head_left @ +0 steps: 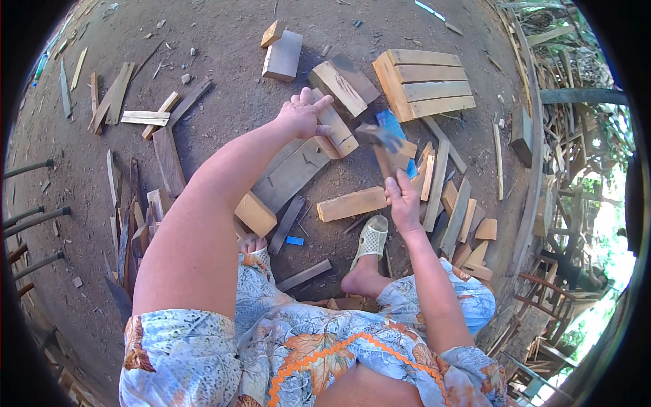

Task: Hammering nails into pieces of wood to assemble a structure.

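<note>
My right hand point(404, 203) is wrapped around the wooden handle of a hammer point(386, 161). The hammer's head is smeared by motion and hangs beside the right end of a pale wooden block point(339, 136). Across the upper part of that block lies my left hand point(304, 117), thumb and forefinger apart, the other fingers partly hidden, gripping it. The block rests at the far end of a wide grey board point(291, 173). Whether a nail stands in the block is too small to tell. A short squared timber point(351, 204) lies just left of my right hand.
Beyond my hands stand a slatted wooden piece point(434, 85), a thick block point(346, 85) and another block point(283, 55). A blue strip point(397, 139) lies behind the hammer. Offcuts point(454, 217) crowd my right side, more scraps point(135, 217) my left. My sandalled foot point(369, 247) is close by.
</note>
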Available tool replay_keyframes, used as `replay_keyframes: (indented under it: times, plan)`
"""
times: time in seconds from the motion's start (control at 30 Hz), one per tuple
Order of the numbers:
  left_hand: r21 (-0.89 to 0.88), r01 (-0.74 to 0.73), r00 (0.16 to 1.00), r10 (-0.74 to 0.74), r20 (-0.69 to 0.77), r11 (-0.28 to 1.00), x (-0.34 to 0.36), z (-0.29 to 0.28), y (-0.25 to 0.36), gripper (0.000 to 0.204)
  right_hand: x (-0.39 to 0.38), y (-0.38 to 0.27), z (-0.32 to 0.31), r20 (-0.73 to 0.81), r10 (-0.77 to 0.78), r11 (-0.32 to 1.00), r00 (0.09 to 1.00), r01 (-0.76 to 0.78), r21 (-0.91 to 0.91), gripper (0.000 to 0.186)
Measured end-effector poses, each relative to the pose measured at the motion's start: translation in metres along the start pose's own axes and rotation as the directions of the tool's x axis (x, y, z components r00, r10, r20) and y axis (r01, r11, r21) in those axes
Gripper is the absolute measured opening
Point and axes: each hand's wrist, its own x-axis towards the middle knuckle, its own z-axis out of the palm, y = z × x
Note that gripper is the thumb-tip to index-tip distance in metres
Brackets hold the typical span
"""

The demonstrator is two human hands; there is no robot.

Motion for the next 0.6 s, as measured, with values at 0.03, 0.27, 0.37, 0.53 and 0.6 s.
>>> replay_keyframes:
  times: [0.03, 0.27, 0.37, 0.53, 0.6]
  plan:
    - [-0.001, -0.002, 1.0, 0.002, 0.001, 1.0, 0.0, 0.001, -0.001, 0.087, -0.003, -0.002, -0.002, -0.038, -0.05, 0.999, 0.998, 0.049, -0.022, 0.039]
    - [0.019, 0.02, 1.0, -0.02, 0.004, 1.0, 0.003, 0.002, 0.0, 0.087, -0.004, 0.018, 0.018, 0.016, 0.11, 0.937, 0.994, -0.098, -0.336, 0.039]
    - [0.027, 0.026, 1.0, -0.027, 0.008, 0.999, 0.0, 0.0, 0.002, 0.088, -0.012, 0.035, 0.014, 0.003, -0.016, 0.98, 1.0, 0.017, -0.198, 0.039]
    - [0.048, 0.021, 0.999, -0.023, 0.031, 0.999, 0.004, -0.002, 0.001, 0.088, -0.024, 0.078, -0.001, -0.274, 0.011, 0.927, 0.962, -0.112, -0.357, 0.043]
    - [0.026, 0.072, 0.996, -0.074, 0.056, 0.997, 0.008, 0.001, 0.0, 0.089, -0.027, 0.101, -0.009, -0.301, 0.164, 0.823, 0.939, -0.299, -0.483, 0.045]
